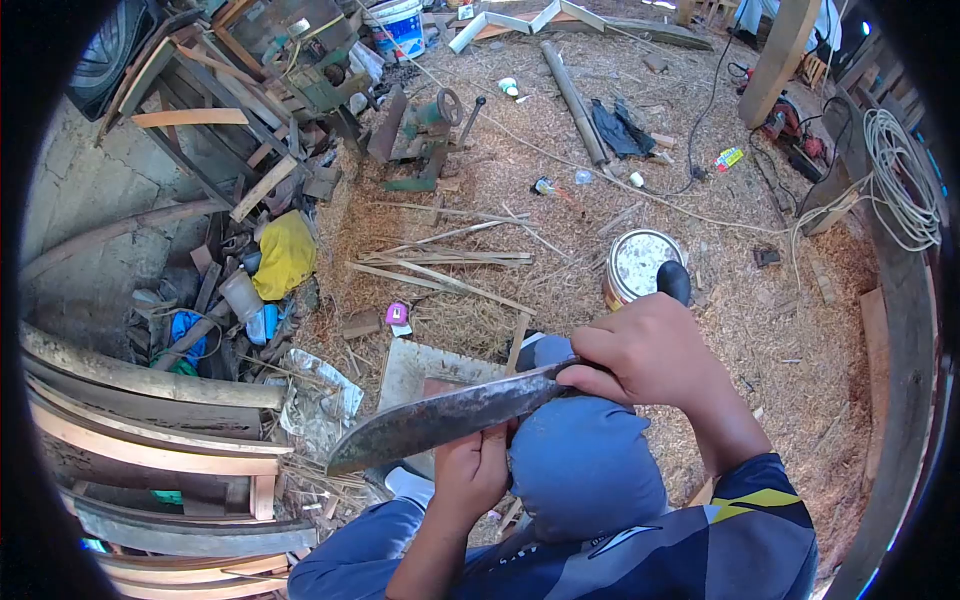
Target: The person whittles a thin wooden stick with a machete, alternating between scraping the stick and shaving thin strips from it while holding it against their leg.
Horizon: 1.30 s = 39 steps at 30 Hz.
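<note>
My right hand (650, 350) is closed around the dark handle of a large bolo knife (440, 415). Its broad, stained blade lies across in front of me, tip to the lower left. Behind the blade, my left hand (472, 472) comes up from below with curled fingers; the blade hides the fingertips and whatever they grip. Just past the blade's upper edge shows a reddish-brown flat piece (440, 385), partly covered. Under it is a pale worn board (412, 362). My bent knee in blue-grey trousers (585, 465) sits right below the knife.
Beyond my right hand stands a round paint-spattered can (645, 262). Thin wooden strips (450, 258) and a pink tape measure (398, 316) lie on the shavings. A green metal vise (425, 130) is farther off. Curved timbers (150, 440) line the left; coiled rope (900, 180) hangs right.
</note>
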Available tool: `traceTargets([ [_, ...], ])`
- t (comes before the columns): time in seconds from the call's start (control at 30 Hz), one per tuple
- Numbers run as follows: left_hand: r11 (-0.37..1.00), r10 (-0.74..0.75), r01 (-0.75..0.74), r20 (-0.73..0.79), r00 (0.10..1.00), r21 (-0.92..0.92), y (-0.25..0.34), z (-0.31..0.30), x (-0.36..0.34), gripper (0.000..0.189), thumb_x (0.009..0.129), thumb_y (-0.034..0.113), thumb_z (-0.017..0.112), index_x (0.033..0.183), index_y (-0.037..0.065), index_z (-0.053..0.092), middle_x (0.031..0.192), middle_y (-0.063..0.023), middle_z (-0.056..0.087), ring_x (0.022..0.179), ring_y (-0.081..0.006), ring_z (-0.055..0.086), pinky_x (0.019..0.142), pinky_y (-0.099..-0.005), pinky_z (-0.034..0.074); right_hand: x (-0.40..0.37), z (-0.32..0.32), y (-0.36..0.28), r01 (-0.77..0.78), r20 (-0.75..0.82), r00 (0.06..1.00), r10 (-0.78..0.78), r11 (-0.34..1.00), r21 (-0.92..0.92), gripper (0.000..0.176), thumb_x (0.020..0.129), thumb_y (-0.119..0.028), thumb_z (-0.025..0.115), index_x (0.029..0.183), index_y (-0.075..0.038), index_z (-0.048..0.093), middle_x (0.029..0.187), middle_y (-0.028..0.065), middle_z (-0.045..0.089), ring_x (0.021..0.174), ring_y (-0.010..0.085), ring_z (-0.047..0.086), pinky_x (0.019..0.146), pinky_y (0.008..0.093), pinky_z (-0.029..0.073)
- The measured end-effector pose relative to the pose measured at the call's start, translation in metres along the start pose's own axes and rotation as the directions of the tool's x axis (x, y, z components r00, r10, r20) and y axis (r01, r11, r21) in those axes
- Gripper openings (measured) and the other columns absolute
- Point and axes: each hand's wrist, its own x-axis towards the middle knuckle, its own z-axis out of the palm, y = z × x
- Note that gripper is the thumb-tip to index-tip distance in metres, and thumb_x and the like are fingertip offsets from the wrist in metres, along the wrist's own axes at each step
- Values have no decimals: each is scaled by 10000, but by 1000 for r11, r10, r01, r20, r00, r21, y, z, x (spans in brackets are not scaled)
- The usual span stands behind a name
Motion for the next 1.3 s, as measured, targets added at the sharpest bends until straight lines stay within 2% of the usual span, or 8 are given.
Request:
traceTargets([
  [0.03, 1000, 11, -11, -10, 1000, -10, -3, 0, -1, 232, 1082, 166, 514, 1000, 20, 674, 875, -124, 671, 820, -259, 655, 765, -385, 500, 2, 0, -1, 1, 2, 1000, -1, 1000, 0, 455, 953, -515, 652, 713, -135, 580, 599, 60, 596, 555, 294, 646, 502, 423, 469],
  [0.13, 995, 45, -45, -9, 999, -85, -6, -1, -1, 241, 1097, 186, 523, 1089, -13, 658, 824, 13, 613, 682, -75, 526, 608, -248, 421, 4, 0, -1, 0, -6, 1000, 1, 1000, 14, 450, 946, -513, 658, 713, -137, 576, 597, 56, 589, 560, 292, 643, 509, 418, 470],
  [0.43, 992, -62, 71, 84, 995, -106, 3, -13, -21, 453, 1114, 331, 486, 827, 4, 613, 669, -3, 540, 560, -70, 467, 498, -245, 347, -14, -1, 3, -113, -29, 993, 115, 992, 53, 421, 928, -472, 696, 721, -127, 572, 604, 64, 581, 562, 297, 627, 526, 420, 465],
  [0.77, 967, -241, 247, 85, 967, -67, 0, -17, -34, 321, 1111, 235, 481, 973, 1, 653, 676, -44, 579, 617, -137, 555, 596, -307, 444, -21, -3, 5, -129, -1, 992, 129, 991, 32, 411, 945, -468, 680, 729, -129, 593, 602, 70, 599, 559, 303, 635, 521, 423, 469],
  [0.87, 977, -73, 75, 21, 997, -201, 13, -1, -11, 332, 1116, 259, 485, 953, 20, 646, 664, 30, 535, 567, -43, 437, 512, -237, 323, -12, -4, -1, -81, 9, 997, 81, 997, 7, 407, 947, -471, 675, 736, -131, 605, 599, 67, 602, 553, 304, 636, 521, 421, 477],
  [1.0, 994, 67, -70, -36, 997, -80, 8, 2, -3, 309, 1109, 223, 496, 937, 4, 629, 678, 24, 535, 587, -66, 463, 526, -247, 350, -10, -6, -3, -39, -25, 999, 39, 999, -2, 403, 948, -470, 674, 739, -132, 610, 600, 66, 605, 558, 302, 640, 523, 420, 486],
  [1.23, 997, -80, 80, -48, 996, -10, 5, -11, -46, 365, 1110, 242, 475, 861, 0, 586, 657, -28, 550, 564, -99, 501, 539, -273, 404, -29, 2, 8, -155, -33, 987, 156, 987, 49, 405, 960, -466, 661, 744, -127, 611, 599, 77, 600, 568, 307, 641, 535, 424, 486],
  [1.3, 993, -73, 75, -33, 997, 88, 12, -12, -41, 272, 1096, 199, 507, 950, 2, 627, 688, -80, 593, 606, -166, 590, 583, -318, 466, -28, 0, 10, -138, -26, 990, 140, 988, 63, 405, 965, -467, 654, 749, -127, 614, 597, 79, 598, 570, 307, 641, 540, 428, 486],
])
